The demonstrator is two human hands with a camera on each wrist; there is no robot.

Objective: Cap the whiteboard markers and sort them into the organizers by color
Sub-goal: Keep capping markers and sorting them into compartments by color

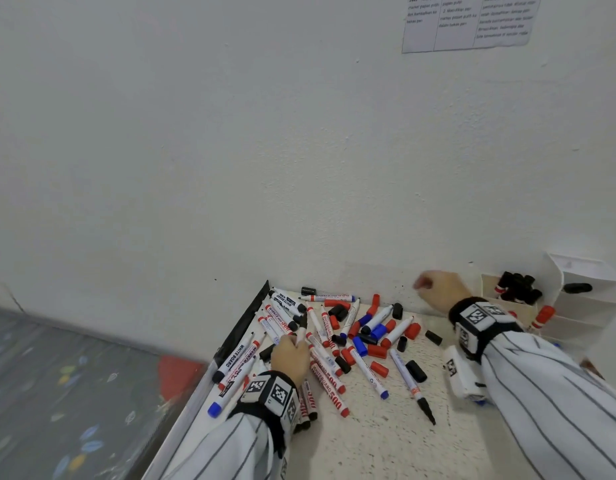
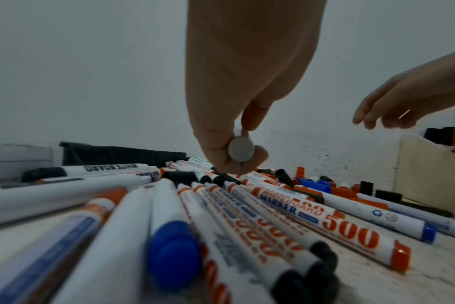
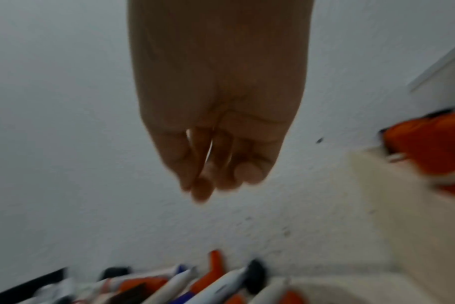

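The left hand [image 1: 290,355] pinches a white-barrelled whiteboard marker [image 2: 241,151] between thumb and curled fingers, its round butt end facing the left wrist camera and its black tip pointing down into the pile; the head view shows it lifted at the left side of the heap. That heap of loose white whiteboard markers with red, blue and black ends [image 1: 329,344] lies mixed with scattered red, blue and black caps [image 1: 377,349] on the speckled cream tabletop [image 1: 386,438]. The right hand [image 1: 438,289] hovers above the table's far edge near the wall, fingers loosely bent downward and holding nothing. Just to its right stand the white plastic organizers [image 1: 583,299], one compartment holding black-capped markers [image 1: 517,287], with a red-capped marker [image 1: 543,317] nearer the front.
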